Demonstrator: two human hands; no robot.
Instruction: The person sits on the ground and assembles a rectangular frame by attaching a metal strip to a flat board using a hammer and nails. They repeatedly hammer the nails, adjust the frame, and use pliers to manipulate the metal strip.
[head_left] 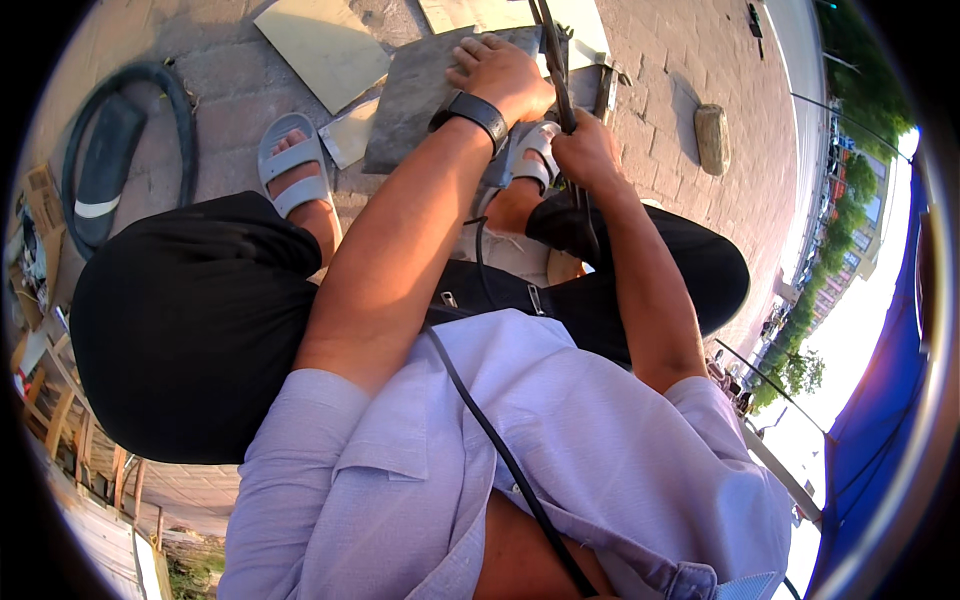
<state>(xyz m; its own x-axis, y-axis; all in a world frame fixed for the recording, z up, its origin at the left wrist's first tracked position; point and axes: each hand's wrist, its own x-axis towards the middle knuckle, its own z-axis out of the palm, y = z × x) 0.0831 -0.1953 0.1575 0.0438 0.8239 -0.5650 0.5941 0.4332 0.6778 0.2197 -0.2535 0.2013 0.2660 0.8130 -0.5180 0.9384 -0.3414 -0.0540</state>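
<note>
My left hand, with a black band on its wrist, lies flat with fingers spread on a grey stone tile that rests tilted on the paving in front of my feet. My right hand is closed around a thin dark metal tool whose shaft runs up past the tile's right edge. Where the tool's tip touches is hidden behind the hands. I sit with black-clad knees spread, in grey sandals.
A pale yellow tile and another light slab lie on the brick paving beyond. A black rubber tyre lies at left, a loose stone at right. Wooden slats sit lower left; a blue tarp hangs right.
</note>
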